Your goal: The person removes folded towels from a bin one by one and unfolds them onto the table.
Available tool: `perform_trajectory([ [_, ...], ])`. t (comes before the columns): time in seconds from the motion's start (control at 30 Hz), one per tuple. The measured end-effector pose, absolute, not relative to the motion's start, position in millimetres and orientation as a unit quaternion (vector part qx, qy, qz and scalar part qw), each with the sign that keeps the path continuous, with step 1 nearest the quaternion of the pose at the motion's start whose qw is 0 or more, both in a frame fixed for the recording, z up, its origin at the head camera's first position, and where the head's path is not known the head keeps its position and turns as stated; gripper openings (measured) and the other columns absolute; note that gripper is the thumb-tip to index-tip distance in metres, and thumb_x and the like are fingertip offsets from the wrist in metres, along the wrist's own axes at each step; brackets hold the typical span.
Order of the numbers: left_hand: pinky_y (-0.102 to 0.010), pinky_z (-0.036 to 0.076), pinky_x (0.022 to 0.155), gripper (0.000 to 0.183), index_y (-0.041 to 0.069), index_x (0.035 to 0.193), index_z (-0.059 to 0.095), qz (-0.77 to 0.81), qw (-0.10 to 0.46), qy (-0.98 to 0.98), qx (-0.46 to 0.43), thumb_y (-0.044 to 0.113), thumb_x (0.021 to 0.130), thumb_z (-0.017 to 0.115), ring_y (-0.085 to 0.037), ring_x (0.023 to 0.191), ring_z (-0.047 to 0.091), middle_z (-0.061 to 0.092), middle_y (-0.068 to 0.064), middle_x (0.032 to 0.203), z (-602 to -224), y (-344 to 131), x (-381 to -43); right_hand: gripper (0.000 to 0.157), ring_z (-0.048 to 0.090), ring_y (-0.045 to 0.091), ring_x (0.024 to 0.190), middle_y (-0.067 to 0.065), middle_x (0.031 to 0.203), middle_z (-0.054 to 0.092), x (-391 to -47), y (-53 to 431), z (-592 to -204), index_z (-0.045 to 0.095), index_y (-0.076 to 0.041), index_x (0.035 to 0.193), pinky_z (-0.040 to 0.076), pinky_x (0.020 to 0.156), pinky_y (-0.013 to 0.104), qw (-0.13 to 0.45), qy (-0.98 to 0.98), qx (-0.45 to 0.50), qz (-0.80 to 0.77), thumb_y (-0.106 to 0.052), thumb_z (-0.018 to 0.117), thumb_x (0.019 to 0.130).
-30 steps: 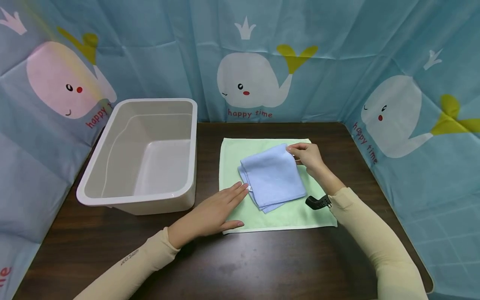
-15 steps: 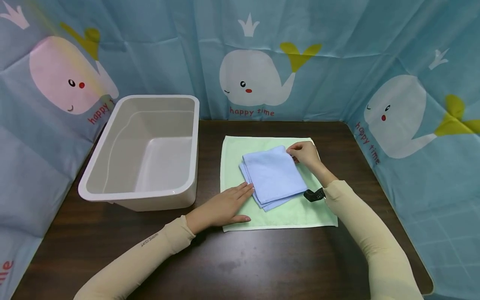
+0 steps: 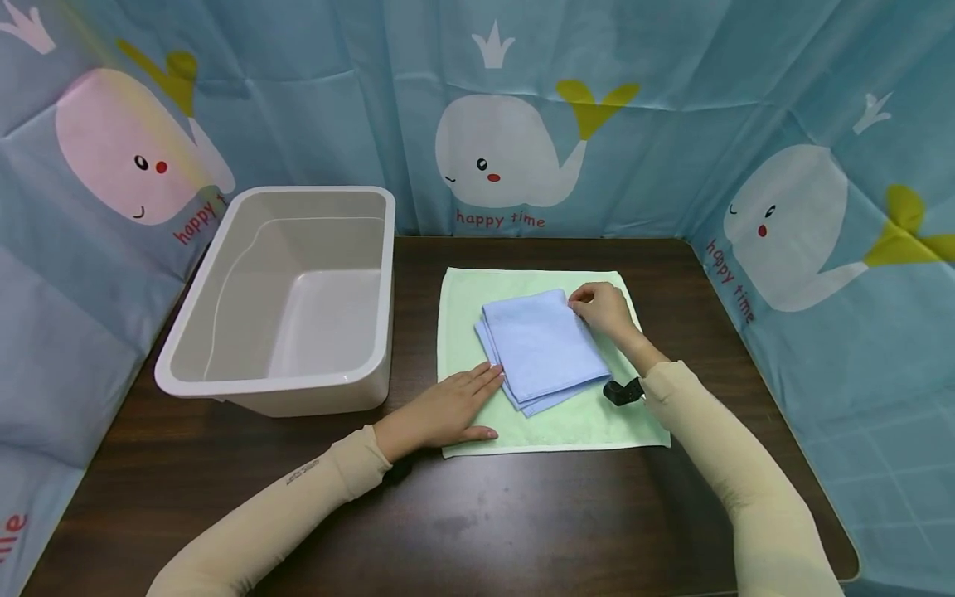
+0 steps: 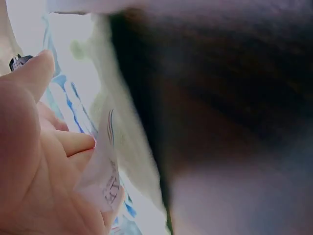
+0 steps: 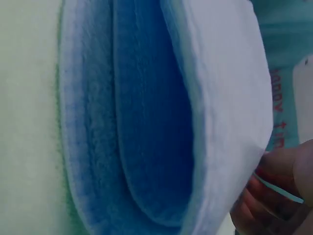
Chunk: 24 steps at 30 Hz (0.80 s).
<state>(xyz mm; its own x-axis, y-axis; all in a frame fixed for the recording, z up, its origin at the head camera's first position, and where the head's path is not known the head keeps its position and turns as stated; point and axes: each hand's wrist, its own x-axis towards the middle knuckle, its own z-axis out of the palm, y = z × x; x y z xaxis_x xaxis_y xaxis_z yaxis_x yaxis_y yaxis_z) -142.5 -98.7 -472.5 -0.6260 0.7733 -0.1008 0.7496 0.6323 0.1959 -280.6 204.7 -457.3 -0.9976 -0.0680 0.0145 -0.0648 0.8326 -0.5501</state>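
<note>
A folded light-blue towel (image 3: 548, 348) lies in layers over a larger pale-green towel (image 3: 470, 290). My right hand (image 3: 603, 311) pinches the blue towel's far right corner between thumb and fingers. In the right wrist view the upper layer (image 5: 230, 73) of that towel stands lifted above the layers below, fingertips at its corner. With fingers straight, my left hand (image 3: 448, 410) rests across the green towel's left edge, fingertips at the blue towel's left side. A white printed tag (image 4: 102, 181) lies against the fingers in the left wrist view.
A deep off-white plastic tub (image 3: 276, 388) stands to the left on the dark wooden table (image 3: 522, 531). Blue curtains (image 3: 656, 149) printed with whales enclose the back and both sides. A black wrist device (image 3: 622, 391) sits below the right sleeve cuff.
My left hand has slid right, and its fingers now cover the tag at the blue towel's edge. My right hand stays on the corner, and the upper layer has shifted slightly.
</note>
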Motion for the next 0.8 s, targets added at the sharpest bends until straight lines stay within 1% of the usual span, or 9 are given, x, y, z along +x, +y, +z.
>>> perform_trajectory([
  [0.13,-0.042,0.027,0.118,0.085,0.005,0.151,0.018,0.068,0.085,0.904,0.414,0.061,0.091,0.043,-0.028,0.149,0.015,0.017,-0.011,0.16,-469,-102,-142,0.021,0.063,0.027,0.091,0.01,0.1,0.069,-266,188,-448,0.07,-0.01,0.102,0.049,0.078,0.041,-0.05,0.969,-0.077,-0.231,-0.023,0.066,0.086],
  [0.2,-0.042,0.026,0.118,0.086,0.004,0.151,0.018,0.066,0.086,0.907,0.406,0.06,0.091,0.043,-0.028,0.149,0.015,0.017,-0.011,0.159,-468,-105,-142,0.023,0.061,0.028,0.094,0.011,0.102,0.067,-256,176,-443,0.07,-0.009,0.103,0.048,0.082,0.043,-0.059,0.967,-0.103,-0.225,-0.022,0.068,0.084],
  [0.3,-0.041,0.026,0.119,0.086,0.004,0.15,0.018,0.061,0.09,0.915,0.389,0.06,0.091,0.043,-0.028,0.149,0.015,0.017,-0.012,0.159,-465,-108,-143,0.027,0.06,0.027,0.097,0.01,0.104,0.066,-241,156,-438,0.07,-0.009,0.104,0.048,0.086,0.043,-0.049,0.962,-0.151,-0.222,-0.024,0.07,0.082],
  [0.43,-0.042,0.027,0.118,0.086,0.003,0.15,0.019,0.06,0.088,0.919,0.379,0.061,0.091,0.043,-0.029,0.149,0.016,0.017,-0.012,0.159,-466,-110,-143,0.037,0.059,0.025,0.106,0.008,0.111,0.065,-218,135,-437,0.068,-0.009,0.11,0.047,0.094,0.042,-0.002,0.956,-0.204,-0.21,-0.032,0.072,0.081],
  [0.5,-0.042,0.027,0.118,0.086,0.003,0.15,0.019,0.059,0.085,0.92,0.379,0.061,0.091,0.043,-0.029,0.149,0.016,0.016,-0.012,0.159,-468,-111,-144,0.047,0.058,0.026,0.111,0.008,0.117,0.063,-207,130,-440,0.066,-0.009,0.115,0.046,0.097,0.042,0.021,0.956,-0.22,-0.195,-0.039,0.073,0.08],
  [0.63,-0.042,0.026,0.118,0.086,0.004,0.151,0.017,0.058,0.084,0.921,0.377,0.061,0.092,0.042,-0.028,0.149,0.015,0.015,-0.011,0.16,-472,-113,-147,0.076,0.051,0.027,0.124,0.01,0.135,0.054,-190,129,-449,0.056,-0.007,0.13,0.043,0.104,0.042,0.054,0.956,-0.243,-0.155,-0.053,0.075,0.072],
  [0.73,-0.042,0.026,0.118,0.085,0.004,0.151,0.017,0.062,0.087,0.922,0.372,0.06,0.091,0.043,-0.027,0.149,0.014,0.014,-0.01,0.16,-474,-113,-148,0.095,0.045,0.028,0.132,0.01,0.144,0.046,-180,131,-455,0.047,-0.006,0.138,0.041,0.108,0.043,0.057,0.954,-0.261,-0.134,-0.059,0.077,0.065],
  [0.8,-0.042,0.026,0.118,0.085,0.004,0.151,0.017,0.066,0.09,0.922,0.372,0.06,0.092,0.043,-0.027,0.149,0.014,0.014,-0.01,0.16,-475,-114,-148,0.1,0.045,0.029,0.133,0.011,0.146,0.044,-175,133,-458,0.045,-0.006,0.14,0.04,0.108,0.044,0.046,0.952,-0.277,-0.126,-0.06,0.078,0.063],
])
